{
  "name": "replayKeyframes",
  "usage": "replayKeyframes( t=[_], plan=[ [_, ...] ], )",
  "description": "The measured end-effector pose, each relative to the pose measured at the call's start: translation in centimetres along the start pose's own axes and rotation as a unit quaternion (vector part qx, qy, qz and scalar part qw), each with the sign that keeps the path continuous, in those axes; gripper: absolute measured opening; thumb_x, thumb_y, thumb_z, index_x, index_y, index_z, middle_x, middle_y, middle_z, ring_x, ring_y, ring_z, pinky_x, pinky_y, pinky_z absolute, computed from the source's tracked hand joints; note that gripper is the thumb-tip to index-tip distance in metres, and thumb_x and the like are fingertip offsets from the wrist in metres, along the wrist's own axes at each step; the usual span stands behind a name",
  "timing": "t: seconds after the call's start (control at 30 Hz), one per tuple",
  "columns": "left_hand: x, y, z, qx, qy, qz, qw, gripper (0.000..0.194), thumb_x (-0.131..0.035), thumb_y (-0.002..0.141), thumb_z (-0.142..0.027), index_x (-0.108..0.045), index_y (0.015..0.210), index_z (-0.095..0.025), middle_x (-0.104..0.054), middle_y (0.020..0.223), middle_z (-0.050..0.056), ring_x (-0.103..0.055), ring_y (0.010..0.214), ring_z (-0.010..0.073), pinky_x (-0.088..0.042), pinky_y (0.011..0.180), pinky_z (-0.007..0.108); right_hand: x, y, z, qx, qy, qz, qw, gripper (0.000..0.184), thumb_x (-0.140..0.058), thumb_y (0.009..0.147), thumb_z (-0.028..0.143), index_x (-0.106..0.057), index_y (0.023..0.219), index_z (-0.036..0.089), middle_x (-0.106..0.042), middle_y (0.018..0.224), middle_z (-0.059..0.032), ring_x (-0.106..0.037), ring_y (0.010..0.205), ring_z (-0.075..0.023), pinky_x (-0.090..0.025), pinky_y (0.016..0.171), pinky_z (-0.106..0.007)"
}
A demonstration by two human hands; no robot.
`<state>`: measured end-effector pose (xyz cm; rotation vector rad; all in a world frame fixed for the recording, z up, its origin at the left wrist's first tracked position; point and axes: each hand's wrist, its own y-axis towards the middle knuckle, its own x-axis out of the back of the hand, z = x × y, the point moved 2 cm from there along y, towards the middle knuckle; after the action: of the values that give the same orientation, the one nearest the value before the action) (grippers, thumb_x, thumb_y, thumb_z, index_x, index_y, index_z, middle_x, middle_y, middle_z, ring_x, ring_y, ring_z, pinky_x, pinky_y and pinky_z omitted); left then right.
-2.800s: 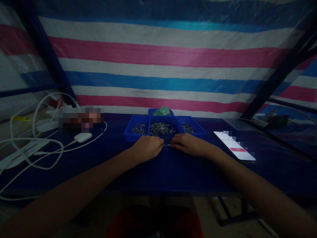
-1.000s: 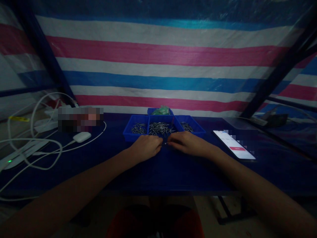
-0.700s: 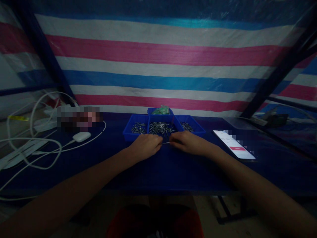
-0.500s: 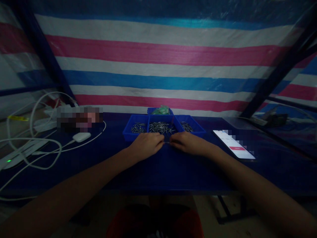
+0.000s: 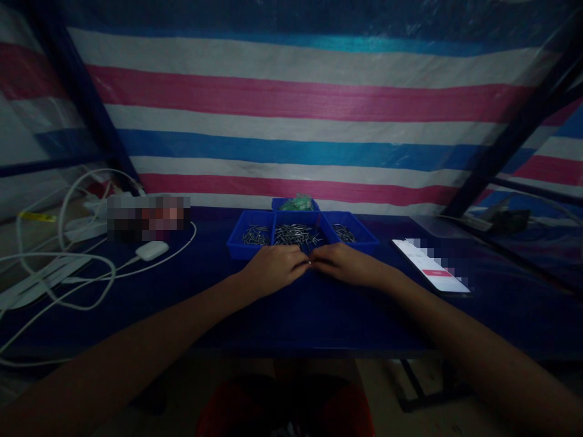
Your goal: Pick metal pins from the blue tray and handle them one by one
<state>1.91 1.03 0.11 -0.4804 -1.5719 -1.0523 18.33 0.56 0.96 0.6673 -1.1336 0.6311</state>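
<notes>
My left hand (image 5: pixel 277 267) and my right hand (image 5: pixel 342 263) meet fingertip to fingertip just in front of the blue trays. Both are closed in a pinch. A small shiny metal piece (image 5: pixel 310 263) shows between the fingertips, mostly hidden by them; its exact kind is too small to tell. Behind the hands, the middle blue tray (image 5: pixel 326 229) holds a heap of thin metal pieces (image 5: pixel 296 233) resembling nails or screws. Similar pieces lie in the left tray (image 5: pixel 237 238) and the right tray (image 5: pixel 362 233).
A smaller blue tray (image 5: pixel 275 204) with green plastic bags (image 5: pixel 298 202) stands at the back. On the right of the blue table (image 5: pixel 300 321) lies a lit phone (image 5: pixel 430 267). White cables (image 5: pixel 112 276) and a white charger (image 5: pixel 152 250) lie at left. A striped sheet (image 5: pixel 319 130) hangs behind.
My left fingertips have moved slightly right, closing the gap to my right fingertips. Less of the thin metal piece shows between them now. My right hand has barely moved.
</notes>
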Motion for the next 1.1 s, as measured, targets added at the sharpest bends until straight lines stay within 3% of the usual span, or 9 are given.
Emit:
replayKeyframes(
  t=[0.37,0.5,0.73,1.1],
  plan=[
    [0.41,0.01,-0.40,-0.003,-0.032,-0.026,0.999,0.014,-0.042,0.081,-0.025,-0.053,0.086,-0.017,-0.057,0.082,0.001,-0.054,0.078,0.0127,-0.041,0.067,0.024,0.00,0.02,-0.07,-0.005,0.003,0.008,1.000,0.019,-0.042,0.085,0.027,-0.056,0.084,0.015,-0.059,0.075,-0.0038,-0.053,0.067,-0.0121,-0.038,0.061,-0.024],
    [0.48,-0.01,-0.37,0.025,-0.016,-0.004,1.000,0.011,-0.043,0.078,-0.025,-0.050,0.081,-0.018,-0.058,0.076,0.000,-0.055,0.069,0.0129,-0.040,0.059,0.024,0.20,-0.03,0.00,-0.006,0.005,0.010,1.000,0.017,-0.043,0.085,0.026,-0.056,0.085,0.015,-0.059,0.077,-0.0037,-0.054,0.067,-0.0120,-0.038,0.062,-0.024],
    [-0.15,-0.05,0.37,0.068,0.022,0.040,0.997,0.015,-0.042,0.079,-0.030,-0.052,0.079,-0.018,-0.060,0.077,0.001,-0.056,0.072,0.0155,-0.038,0.055,0.025,0.43,-0.10,0.12,-0.012,0.001,0.002,1.000,0.018,-0.042,0.085,0.027,-0.055,0.084,0.015,-0.059,0.076,-0.0036,-0.053,0.066,-0.0116,-0.038,0.060,-0.023],
    [-0.22,-0.02,0.29,0.081,0.034,0.063,0.994,0.022,-0.039,0.081,-0.032,-0.054,0.078,-0.018,-0.060,0.076,0.002,-0.056,0.068,0.0156,-0.039,0.056,0.026,0.32,-0.06,0.01,-0.002,-0.022,0.007,1.000,0.016,-0.039,0.085,0.021,-0.053,0.081,0.015,-0.058,0.074,-0.0033,-0.052,0.065,-0.0107,-0.037,0.061,-0.022]
  ],
)
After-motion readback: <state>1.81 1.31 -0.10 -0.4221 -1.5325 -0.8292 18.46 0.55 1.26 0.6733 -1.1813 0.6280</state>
